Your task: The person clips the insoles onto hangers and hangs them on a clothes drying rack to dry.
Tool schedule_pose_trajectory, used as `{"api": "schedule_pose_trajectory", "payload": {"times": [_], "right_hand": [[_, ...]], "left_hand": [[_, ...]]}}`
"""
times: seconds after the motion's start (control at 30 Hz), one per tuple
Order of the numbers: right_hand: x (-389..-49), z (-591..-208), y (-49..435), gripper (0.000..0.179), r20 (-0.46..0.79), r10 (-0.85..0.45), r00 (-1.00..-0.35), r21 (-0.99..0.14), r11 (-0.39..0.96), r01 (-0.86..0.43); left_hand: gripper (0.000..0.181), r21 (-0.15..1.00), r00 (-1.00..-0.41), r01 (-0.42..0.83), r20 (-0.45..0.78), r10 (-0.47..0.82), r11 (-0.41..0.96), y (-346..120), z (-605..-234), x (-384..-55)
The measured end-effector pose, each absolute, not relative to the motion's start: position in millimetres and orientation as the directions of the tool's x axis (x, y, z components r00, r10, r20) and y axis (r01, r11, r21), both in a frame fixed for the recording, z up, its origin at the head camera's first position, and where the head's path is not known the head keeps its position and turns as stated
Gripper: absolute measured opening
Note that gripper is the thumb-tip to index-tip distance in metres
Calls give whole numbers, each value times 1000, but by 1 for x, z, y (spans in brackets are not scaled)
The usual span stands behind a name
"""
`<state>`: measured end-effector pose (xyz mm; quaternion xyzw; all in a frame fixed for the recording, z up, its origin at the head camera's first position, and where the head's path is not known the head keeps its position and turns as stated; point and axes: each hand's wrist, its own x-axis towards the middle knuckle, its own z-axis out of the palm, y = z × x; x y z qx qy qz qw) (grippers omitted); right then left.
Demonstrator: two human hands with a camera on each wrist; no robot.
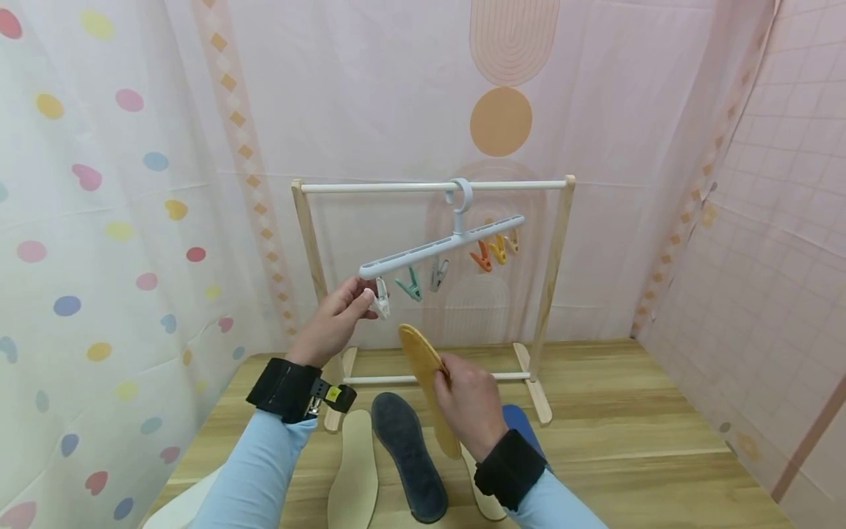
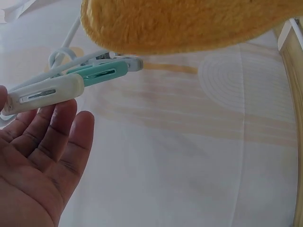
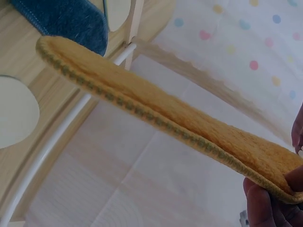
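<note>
My left hand pinches a white clothes clip at the near left end of a pale blue clip hanger. In the left wrist view the thumb lies at one end of that clip, the fingers beneath it. A fuzzy golden-yellow insole is gripped by my right hand, tilted and apart from the clip. Its stitched edge shows in the right wrist view. Further along the hanger hang a green clip, a grey clip, an orange clip and two yellowish clips.
The hanger hooks over the white top bar of a wooden-legged rack. On the wooden table lie a cream insole, a dark blue-grey insole, a partly hidden pale insole and a blue one. Patterned curtains surround it.
</note>
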<state>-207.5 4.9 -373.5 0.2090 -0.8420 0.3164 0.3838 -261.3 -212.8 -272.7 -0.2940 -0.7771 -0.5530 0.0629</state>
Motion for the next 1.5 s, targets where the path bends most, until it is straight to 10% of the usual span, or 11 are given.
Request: {"api": "schedule_pose_trajectory", "payload": {"times": [1.5], "right_hand": [[-215,-354,-31,12,706,-79,-704,-480,677,-558]], "left_hand": [[46,831,-777,541,433,456,132,-215,-274,-267]]}}
